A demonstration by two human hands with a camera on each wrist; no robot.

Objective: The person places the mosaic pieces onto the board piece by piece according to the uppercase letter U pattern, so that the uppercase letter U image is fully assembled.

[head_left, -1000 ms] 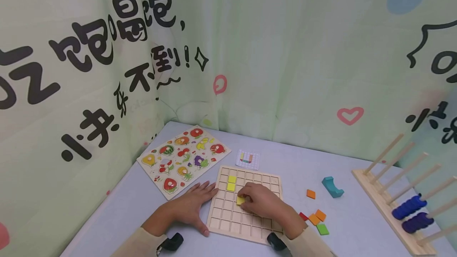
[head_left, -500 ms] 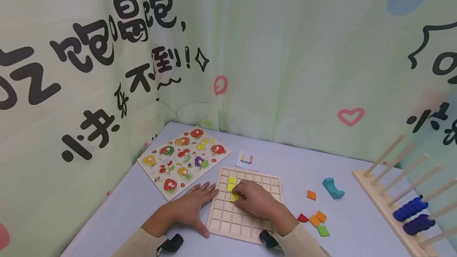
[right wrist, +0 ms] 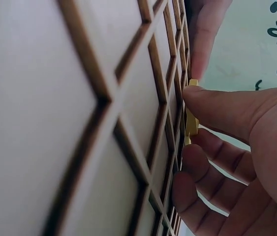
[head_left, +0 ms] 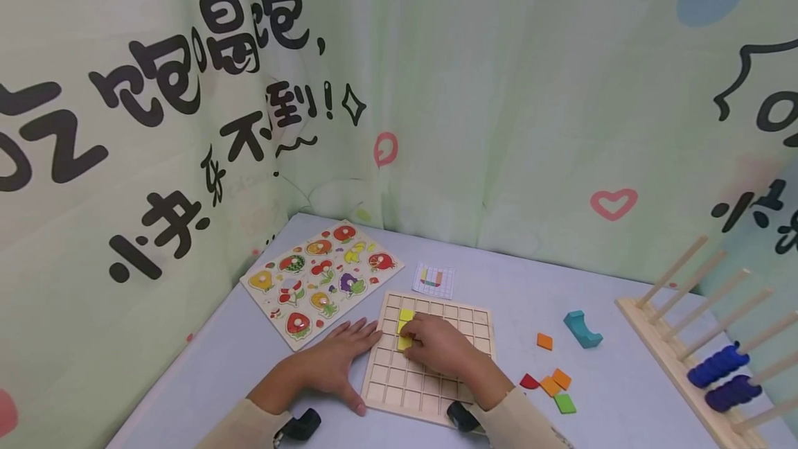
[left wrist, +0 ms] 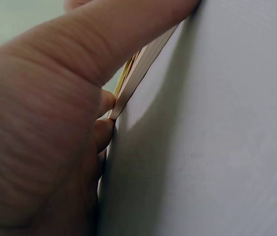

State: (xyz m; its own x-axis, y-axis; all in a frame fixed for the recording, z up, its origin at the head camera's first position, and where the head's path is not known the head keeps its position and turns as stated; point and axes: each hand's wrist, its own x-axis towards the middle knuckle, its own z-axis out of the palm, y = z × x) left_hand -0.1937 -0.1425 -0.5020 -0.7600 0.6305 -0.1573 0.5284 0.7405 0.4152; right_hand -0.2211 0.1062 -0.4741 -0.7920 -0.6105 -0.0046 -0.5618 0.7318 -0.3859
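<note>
A wooden grid board (head_left: pixel 394 393) lies on the table in the head view. My right hand (head_left: pixel 441 346) is over its middle and pinches a yellow square tile (head_left: pixel 404 343) between thumb and fingers, low against the grid. Directly beyond that tile are other yellow tiles (head_left: pixel 406 314) in the same column, partly hidden by my fingers. In the right wrist view the thumb (right wrist: pixel 222 108) presses on the tile's edge. My left hand (head_left: pixel 330 362) rests flat with spread fingers along the board's left side, fingertips touching its edge.
A fruit puzzle board (head_left: pixel 324 276) lies at the back left. Behind the grid is a small pattern card (head_left: pixel 434 280). To the right are orange tiles (head_left: pixel 545 341), a red piece (head_left: pixel 528 381), a green tile (head_left: pixel 564 404), a teal arch block (head_left: pixel 582 329) and a peg rack (head_left: pixel 686 366).
My right hand has moved left across the grid with the yellow tile, bringing it into line with the yellow column. My left hand has stayed in place.
</note>
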